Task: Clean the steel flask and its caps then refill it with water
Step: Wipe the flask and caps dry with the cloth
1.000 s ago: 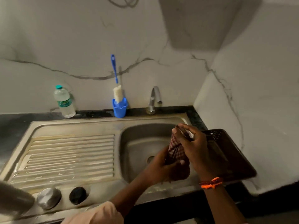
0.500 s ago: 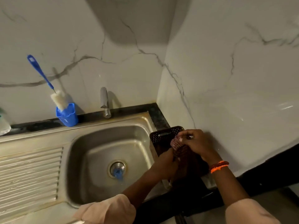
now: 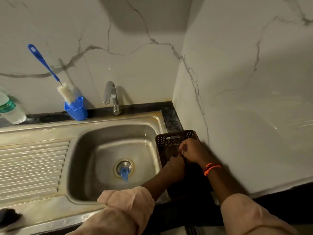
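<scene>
My left hand [image 3: 175, 164] and my right hand [image 3: 192, 150] are together low inside the dark brown perforated basket [image 3: 171, 139], on the counter right of the sink. Between them they hold a small red-checked cloth [image 3: 180, 152], of which only a sliver shows between the fingers. The right hand's fingers pinch its top and the left hand curls round it from below. The steel flask is not in view. A dark blurred object [image 3: 9, 217] lies at the sink's front left corner; I cannot tell what it is.
The steel sink basin [image 3: 94, 150] has a blue piece in its drain [image 3: 124, 172], and the ribbed drainboard [image 3: 30, 167] lies to its left. Behind stand the tap [image 3: 111, 95], a blue cup [image 3: 77, 108] with a bottle brush [image 3: 42, 61] and a plastic water bottle [image 3: 10, 109]. Marble walls close the back and right.
Both hands carried the checked cloth from over the basin to the right and down into the brown basket. The view swung right, so the flask and caps left the frame.
</scene>
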